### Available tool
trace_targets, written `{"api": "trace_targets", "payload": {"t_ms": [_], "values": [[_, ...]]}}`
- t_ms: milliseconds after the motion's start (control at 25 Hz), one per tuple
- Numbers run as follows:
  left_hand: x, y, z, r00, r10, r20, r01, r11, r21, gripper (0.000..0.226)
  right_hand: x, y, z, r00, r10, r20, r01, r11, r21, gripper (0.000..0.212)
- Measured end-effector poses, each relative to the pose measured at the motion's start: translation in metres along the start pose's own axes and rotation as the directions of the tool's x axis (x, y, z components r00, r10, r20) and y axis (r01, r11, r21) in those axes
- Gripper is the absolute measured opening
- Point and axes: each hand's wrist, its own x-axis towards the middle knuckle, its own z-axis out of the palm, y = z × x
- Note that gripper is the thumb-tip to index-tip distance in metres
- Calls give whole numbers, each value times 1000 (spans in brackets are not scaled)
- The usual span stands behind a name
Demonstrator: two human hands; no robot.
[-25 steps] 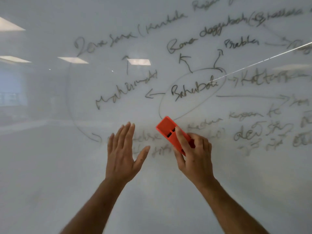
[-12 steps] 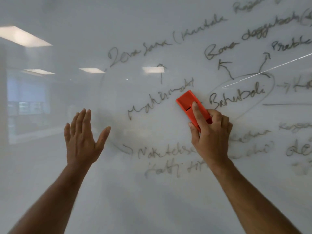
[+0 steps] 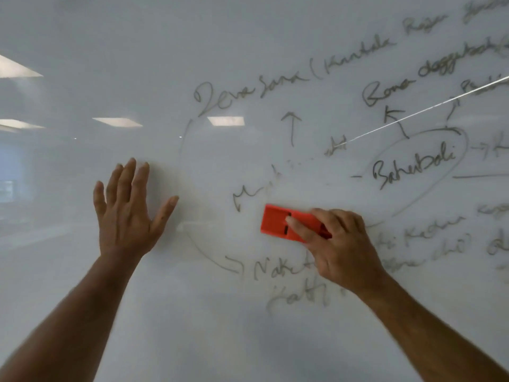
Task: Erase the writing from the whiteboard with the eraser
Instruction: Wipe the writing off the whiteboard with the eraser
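Observation:
The whiteboard [image 3: 248,45] fills the view and carries grey handwriting with arrows on its middle and right. An orange eraser [image 3: 278,222] lies flat against the board below a half-wiped word [image 3: 248,193], and my right hand [image 3: 338,246] grips it with the index finger pressed along its back. A circled word [image 3: 413,168] sits up and to the right of the eraser. More words [image 3: 278,267] run under my right hand, partly hidden by it. My left hand [image 3: 128,208] rests flat on the board to the left, fingers spread, holding nothing.
The left part of the board [image 3: 55,271] bears no writing and mirrors ceiling lights [image 3: 225,121]. A thin bright line [image 3: 429,107] crosses the upper right diagonally. Further handwriting runs off the right edge.
My right hand has swept the eraser down and left across the word left of the circle, wiping out its middle and the arrow beside it. The eraser turned nearly horizontal. My left hand stays flat on the board.

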Motion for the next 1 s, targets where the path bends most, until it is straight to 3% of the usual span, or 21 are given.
{"api": "trace_targets", "payload": {"t_ms": [80, 160, 240, 280, 320, 400, 440, 480, 560, 600, 640, 720, 760, 800, 840, 880, 920, 1000], "values": [[12, -5, 3, 1000, -3, -17, 2, 1000, -3, 84, 22, 32, -7, 968, 243, -66, -242, 970, 27, 60], [21, -6, 5, 1000, -1, -23, 1, 1000, 8, 83, 62, 62, -11, 872, 477, -113, -471, 879, 74, 59], [27, -5, 7, 1000, 0, -18, 0, 1000, 17, 80, 102, 60, -7, 807, 578, -121, -564, 815, 137, 62], [30, -3, 8, 1000, -12, -16, 12, 1000, 8, 79, 113, 44, -4, 834, 540, -112, -519, 838, 172, 62], [32, -2, 10, 1000, -23, -13, 23, 1000, -7, 78, 111, 20, 1, 898, 430, -89, -407, 891, 202, 61], [35, -3, 14, 1000, -25, -5, 25, 999, -36, 76, 69, -42, 13, 1000, -7, 10, 5, 980, 197, 62], [35, -3, 16, 1000, -21, 5, 22, 999, -43, 75, 38, -67, 15, 965, -250, 77, 231, 953, 195, 67], [35, -4, 18, 1000, -21, 17, 22, 999, -45, 75, 10, -83, 14, 882, -446, 153, 412, 887, 210, 71], [33, -5, 22, 999, -35, 19, 36, 998, -45, 74, -7, -79, 14, 739, -635, 225, 584, 770, 258, 72], [32, -5, 23, 999, -43, 10, 44, 998, -44, 74, 10, -65, 13, 733, -653, 192, 597, 752, 281, 66], [32, -5, 25, 999, -45, 2, 45, 998, -44, 73, 39, -47, 13, 790, -600, 130, 550, 785, 285, 56], [32, -6, 26, 999, -38, -6, 38, 998, -50, 73, 123, 17, 11, 966, -258, -9, 254, 944, 209, 41], [33, -7, 26, 999, -39, -9, 38, 998, -49, 72, 166, 59, 5, 991, -63, -120, 74, 993, 93, 43], [33, -7, 26, 999, -41, -11, 41, 998, -44, 72, 199, 97, 0, 969, 183, -167, -178, 983, 45, 51], [32, -6, 27, 999, -46, -13, 45, 998, -41, 72, 222, 127, -8, 893, 418, -168, -417, 908, 41, 59], [31, -6, 27, 999, -48, -18, 47, 998, -40, 71, 235, 144, -14, 819, 560, -129, -560, 828, 39, 62], [31, -6, 27, 999, -46, -22, 45, 998, -41, 71, 237, 144, -12, 790, 601, -121, -601, 799, 41, 62], [32, -6, 28, 999, -39, -26, 37, 998, -50, 70, 222, 94, -1, 861, 497, -109, -480, 864, 155, 51]]}}
